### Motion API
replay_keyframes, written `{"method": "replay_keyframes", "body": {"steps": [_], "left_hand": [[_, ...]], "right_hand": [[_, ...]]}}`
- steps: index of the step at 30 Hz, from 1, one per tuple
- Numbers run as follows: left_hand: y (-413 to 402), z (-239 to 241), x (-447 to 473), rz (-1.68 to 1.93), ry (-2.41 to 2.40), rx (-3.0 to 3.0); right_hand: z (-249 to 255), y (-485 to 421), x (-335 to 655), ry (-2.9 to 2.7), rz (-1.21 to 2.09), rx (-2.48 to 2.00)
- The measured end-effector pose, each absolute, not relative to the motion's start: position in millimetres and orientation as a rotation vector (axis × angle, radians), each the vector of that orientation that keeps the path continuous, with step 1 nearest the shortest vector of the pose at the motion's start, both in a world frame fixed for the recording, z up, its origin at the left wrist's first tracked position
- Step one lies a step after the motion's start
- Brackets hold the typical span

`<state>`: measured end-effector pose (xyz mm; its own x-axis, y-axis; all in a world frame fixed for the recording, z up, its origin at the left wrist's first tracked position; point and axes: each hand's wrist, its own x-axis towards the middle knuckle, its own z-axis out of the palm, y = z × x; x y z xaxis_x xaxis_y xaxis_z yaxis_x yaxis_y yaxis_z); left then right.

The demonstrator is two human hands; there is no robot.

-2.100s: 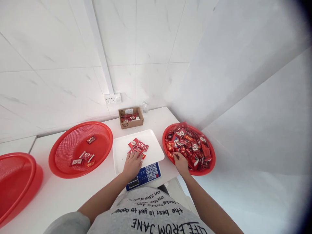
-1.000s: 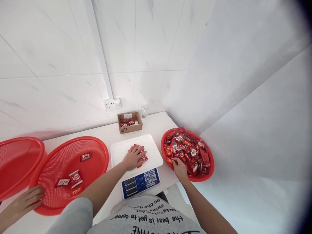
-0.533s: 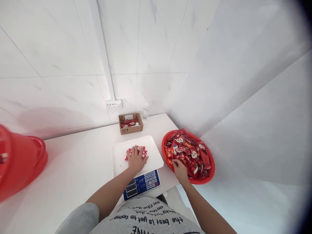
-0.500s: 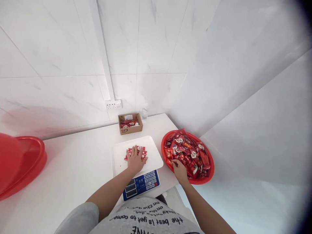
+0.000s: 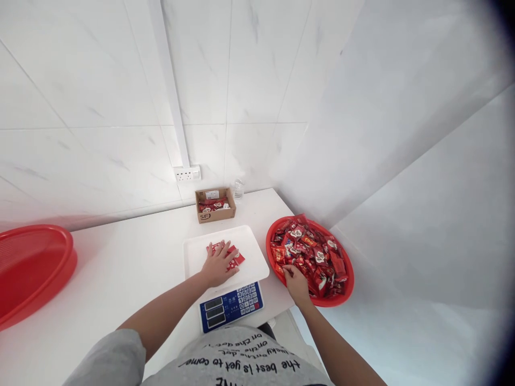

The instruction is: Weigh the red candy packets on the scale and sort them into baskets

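Note:
My left hand [image 5: 217, 265] lies flat with fingers spread on a small heap of red snack packets [image 5: 235, 259]. The heap sits on the white tray [image 5: 197, 251] of a blue-faced weighing scale [image 5: 231, 306]. My right hand [image 5: 295, 281] rests at the near rim of a red round basket [image 5: 349, 274]. Its fingers are pinched among the many red packets [image 5: 316, 251] that fill the basket. What they pinch is too small to make out clearly.
A small cardboard box [image 5: 215, 205] with red packets stands behind the scale, beside a clear bottle [image 5: 238, 188]. A wall socket [image 5: 187, 172] sits above them. Another red basket [image 5: 32, 268] stands at the far left of the white table [image 5: 132, 273]. Tiled walls close in behind and on the right.
The mesh basket with a few packets beside the scale was taken away to the left by another person's hand. My left hand slid over the packets on the tray; my right hand stayed at the rim.

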<state>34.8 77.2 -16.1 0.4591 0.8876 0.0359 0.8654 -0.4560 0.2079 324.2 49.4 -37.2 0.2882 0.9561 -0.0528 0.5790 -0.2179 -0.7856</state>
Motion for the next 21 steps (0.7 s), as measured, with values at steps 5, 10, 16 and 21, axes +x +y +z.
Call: {"method": "replay_keyframes", "body": {"steps": [5, 10, 16, 21], "left_hand": [[66, -34, 57, 0.279, 1.850, 2.405], [77, -24, 35, 0.229, 1.445, 2.616], [80, -8, 17, 0.195, 1.193, 2.718], [61, -17, 41, 0.278, 1.650, 2.537]], "right_hand": [[-39, 50, 325, -1.378, 0.742, -1.901], [-41, 50, 327, -1.381, 0.732, -1.897], [-38, 49, 326, -1.384, 0.730, -1.907], [-38, 48, 326, -1.375, 0.712, -1.903]]}}
